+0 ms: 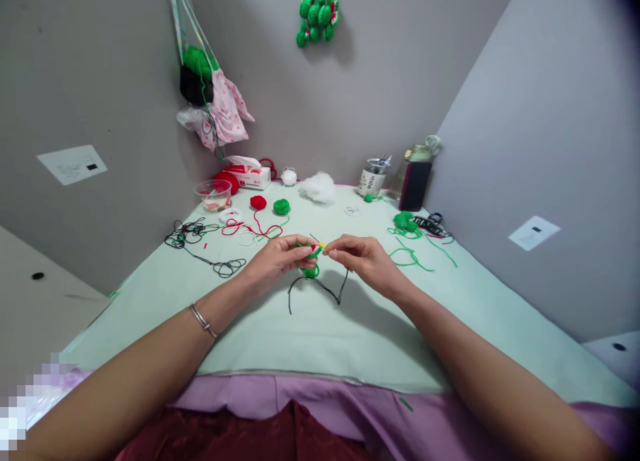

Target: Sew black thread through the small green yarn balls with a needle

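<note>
My left hand (287, 256) pinches a small crocheted piece (314, 251) in green, red and white, above the middle of the table. Some green yarn (311, 272) hangs just under those fingers. Close beside it, my right hand (361, 258) is closed on a crochet hook (323, 246) with a yellow handle, its thin metal end pointing left over the piece. A black strand (325, 289) droops below both hands and rises toward the right one; where it begins is hidden.
A red yarn ball (258, 202), a green yarn ball (282, 206) and white stuffing (319, 188) lie beyond my hands. Tangled black cord (193, 233) spreads at left. Green yarn (406, 222) lies at right, near a propped phone (416, 186) and a pen tin (373, 178).
</note>
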Motion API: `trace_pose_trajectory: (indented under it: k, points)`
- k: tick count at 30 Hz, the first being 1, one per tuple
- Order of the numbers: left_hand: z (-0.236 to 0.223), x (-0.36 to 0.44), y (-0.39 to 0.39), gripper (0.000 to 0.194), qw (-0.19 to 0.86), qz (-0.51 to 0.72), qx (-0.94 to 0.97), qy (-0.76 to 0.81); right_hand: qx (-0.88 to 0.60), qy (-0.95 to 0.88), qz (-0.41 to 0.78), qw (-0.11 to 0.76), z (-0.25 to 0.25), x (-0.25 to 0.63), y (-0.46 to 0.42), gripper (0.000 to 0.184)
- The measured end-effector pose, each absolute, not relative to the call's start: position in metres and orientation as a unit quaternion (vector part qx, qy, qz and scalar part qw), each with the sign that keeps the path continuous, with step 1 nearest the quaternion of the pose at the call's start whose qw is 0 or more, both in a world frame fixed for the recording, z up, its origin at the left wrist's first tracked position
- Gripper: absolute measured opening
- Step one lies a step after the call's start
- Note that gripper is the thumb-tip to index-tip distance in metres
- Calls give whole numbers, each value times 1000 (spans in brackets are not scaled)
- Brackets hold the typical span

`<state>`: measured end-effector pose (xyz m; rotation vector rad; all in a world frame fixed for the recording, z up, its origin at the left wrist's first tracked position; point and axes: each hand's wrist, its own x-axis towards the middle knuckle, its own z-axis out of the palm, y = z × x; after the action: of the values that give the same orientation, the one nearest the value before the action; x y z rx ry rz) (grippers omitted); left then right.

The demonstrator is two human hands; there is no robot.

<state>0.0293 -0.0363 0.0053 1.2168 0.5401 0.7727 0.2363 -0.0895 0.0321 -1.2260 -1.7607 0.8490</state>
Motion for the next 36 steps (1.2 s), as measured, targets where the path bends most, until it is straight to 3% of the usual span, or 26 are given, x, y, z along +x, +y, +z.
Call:
trace_pose_trajectory:
  k: [5, 22, 31, 36]
  points:
    - [8, 31, -39, 23, 717, 364, 542, 243, -483, -640, 421, 423, 27, 234, -85, 27]
    - [3, 34, -41, 21, 711, 365, 549, 243, -469, -627, 434, 446, 23, 229, -85, 28]
    - [6, 33, -40, 21, 700, 391, 531, 275, -458, -691, 412, 378, 18, 233, -81, 16]
    - [-2, 36, -39, 20, 690, 365, 567, 262, -422, -684, 426, 416, 15, 226, -83, 22]
